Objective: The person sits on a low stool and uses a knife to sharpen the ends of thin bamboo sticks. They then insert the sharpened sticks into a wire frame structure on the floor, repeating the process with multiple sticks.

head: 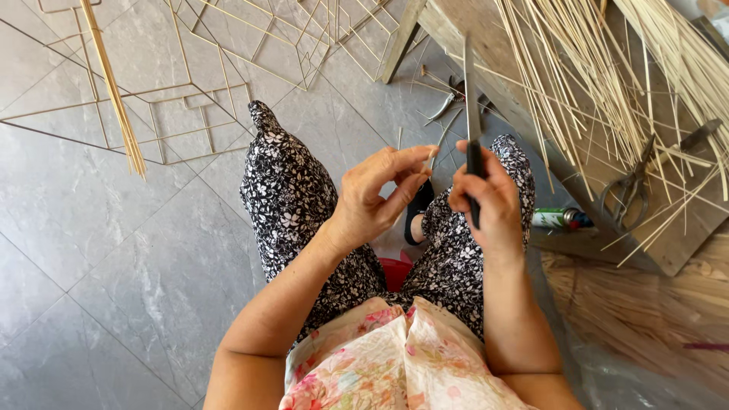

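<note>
Gripping a long, narrow metal knife with a dark handle [471, 114], the right hand [490, 201] is closed around the handle, and the blade is held upright, pointing away from the body. The left hand [377, 193] is held just beside it, with thumb and fingertips pinched together; a very thin pale strip seems to be pinched there, but it is too fine to be told for certain. Both hands are raised above the knees, which are covered by black trousers with a small white flower print [292, 193]. A dark sandal [416, 216] is seen between the knees, and the edge of a red plastic seat [396, 272] is seen under the legs.

Beyond the right hand, a small green and white can with a dark cap [560, 219] is laid on its side at the foot of a low worn wooden bench [676, 243]. On the bench, large dark metal scissors [630, 190] are laid among loose pale bamboo splints [585, 83]. Small metal pliers [446, 106] are laid on the grey tiled floor [99, 250] near the bench leg. Farther left, thin bamboo frames in angular shapes [220, 68] are spread on the floor, and a tied bundle of pale bamboo sticks [114, 91] is laid across them.
</note>
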